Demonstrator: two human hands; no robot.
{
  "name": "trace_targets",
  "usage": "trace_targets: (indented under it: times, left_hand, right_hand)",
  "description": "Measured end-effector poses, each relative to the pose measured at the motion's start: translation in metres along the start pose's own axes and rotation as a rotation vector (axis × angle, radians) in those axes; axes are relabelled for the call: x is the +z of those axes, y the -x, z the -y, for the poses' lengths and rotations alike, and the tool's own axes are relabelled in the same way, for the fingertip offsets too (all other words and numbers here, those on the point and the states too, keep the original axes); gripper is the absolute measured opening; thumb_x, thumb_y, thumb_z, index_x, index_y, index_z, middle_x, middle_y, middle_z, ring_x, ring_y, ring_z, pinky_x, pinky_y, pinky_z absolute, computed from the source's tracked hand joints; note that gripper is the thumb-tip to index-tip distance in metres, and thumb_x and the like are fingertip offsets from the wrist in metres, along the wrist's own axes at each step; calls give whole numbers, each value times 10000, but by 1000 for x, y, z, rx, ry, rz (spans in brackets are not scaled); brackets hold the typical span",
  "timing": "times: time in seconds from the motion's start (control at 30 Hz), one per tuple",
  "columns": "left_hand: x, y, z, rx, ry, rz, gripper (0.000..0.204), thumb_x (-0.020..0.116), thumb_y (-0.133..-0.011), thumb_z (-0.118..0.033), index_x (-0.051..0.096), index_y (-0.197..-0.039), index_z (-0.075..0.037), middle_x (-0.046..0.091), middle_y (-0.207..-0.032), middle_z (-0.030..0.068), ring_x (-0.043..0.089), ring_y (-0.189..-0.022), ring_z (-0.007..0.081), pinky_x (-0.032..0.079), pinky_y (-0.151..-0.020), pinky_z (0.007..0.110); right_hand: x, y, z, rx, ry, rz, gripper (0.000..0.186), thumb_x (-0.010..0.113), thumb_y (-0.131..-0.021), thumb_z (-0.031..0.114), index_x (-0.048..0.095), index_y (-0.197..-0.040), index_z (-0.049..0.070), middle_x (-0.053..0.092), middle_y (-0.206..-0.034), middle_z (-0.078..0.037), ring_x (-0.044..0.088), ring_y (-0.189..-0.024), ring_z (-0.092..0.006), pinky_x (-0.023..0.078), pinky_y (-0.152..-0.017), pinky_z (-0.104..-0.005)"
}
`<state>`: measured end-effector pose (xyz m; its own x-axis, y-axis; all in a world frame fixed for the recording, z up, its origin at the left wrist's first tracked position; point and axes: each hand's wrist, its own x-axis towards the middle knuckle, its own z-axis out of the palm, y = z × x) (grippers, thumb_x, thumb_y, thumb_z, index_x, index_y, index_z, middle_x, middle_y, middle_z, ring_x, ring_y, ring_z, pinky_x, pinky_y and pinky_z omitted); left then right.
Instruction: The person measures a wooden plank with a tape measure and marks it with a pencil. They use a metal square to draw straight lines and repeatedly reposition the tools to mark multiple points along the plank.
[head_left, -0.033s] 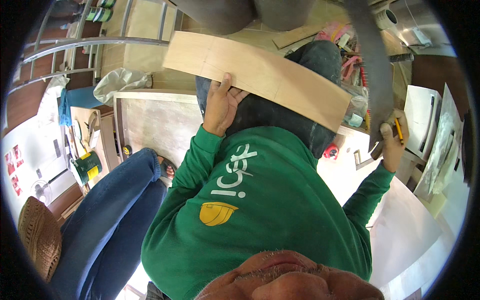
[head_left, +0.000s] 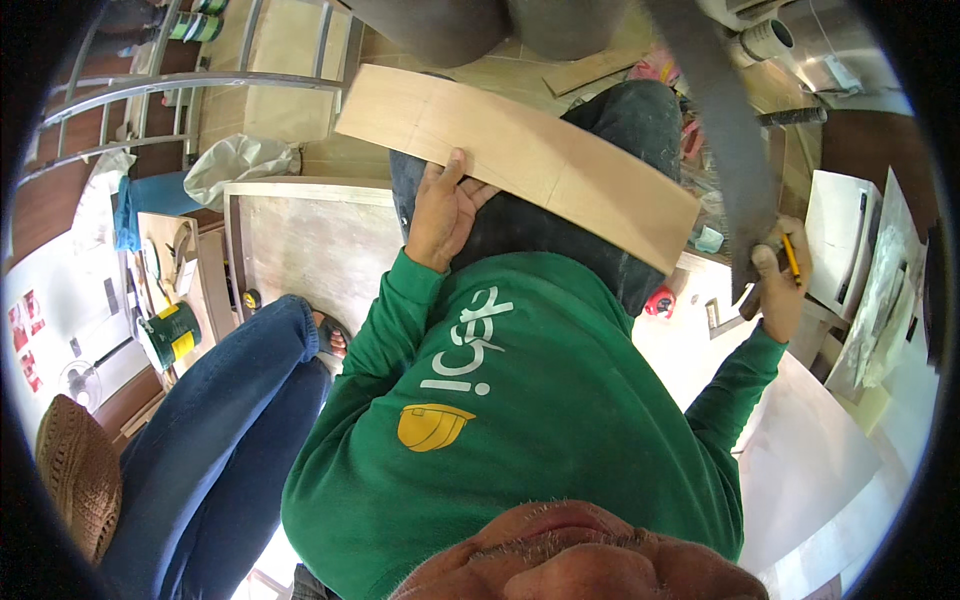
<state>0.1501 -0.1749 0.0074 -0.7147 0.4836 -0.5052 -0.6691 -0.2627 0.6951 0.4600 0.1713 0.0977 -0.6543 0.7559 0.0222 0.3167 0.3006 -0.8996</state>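
Observation:
A pale plywood strip [head_left: 560, 165] rests across my dark-trousered thighs, with faint pencil lines across its face. My left hand [head_left: 446, 212] grips its near edge toward the left end, thumb on top and the other fingers partly under it. At the right, my right hand [head_left: 778, 275] is closed round the lower end of a long, dark grey, flat blade-like strip [head_left: 725, 110], which extends up past the top of the view. A yellow pencil [head_left: 791, 258] is also held between the fingers of that hand. The strip's exact kind I cannot make out.
To the left stands a person in blue jeans [head_left: 230, 430]. A metal ladder [head_left: 190, 85] is at the upper left, near a whitish sack [head_left: 238, 168]. A red tape measure [head_left: 660, 301] lies beside my right thigh. A green can [head_left: 170, 335] stands by the left boards.
The dark strip has swung to the left at its upper end, and my right hand has shifted slightly left with it. The plywood strip has moved very slightly.

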Motion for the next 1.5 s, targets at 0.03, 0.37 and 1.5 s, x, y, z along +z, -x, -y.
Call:
trace_targets:
  times: [0.03,0.37,1.5]
  left_hand:
    - [-5,-1,3,-46,-27,-14,434,547,-1223,-252,464,-1583,-23,658,-1501,150,704,-1348,310,604,-1156,518]
    - [-45,29,-77,-406,-697,120,589,560,-1207,-470,601,-1512,33,789,-1161,166,794,-891,232,664,-816,327]
    - [-52,-35,-52,791,-1593,-172,442,781,-1079,-319,741,-1427,-49,629,-1533,210,564,-1421,413,440,-1214,522]
  right_hand:
    - [7,-1,3,36,18,72,431,959,-875,262,685,-1139,60,577,-1017,26,560,-965,-135,453,-928,-291]
    - [52,-39,-2,112,346,484,539,1004,-840,375,721,-1126,17,749,-983,-114,706,-902,-230,581,-848,-399]
    - [108,-63,-28,-94,552,441,703,901,-893,619,722,-1214,20,739,-1123,-215,732,-1052,-451,577,-906,-495]
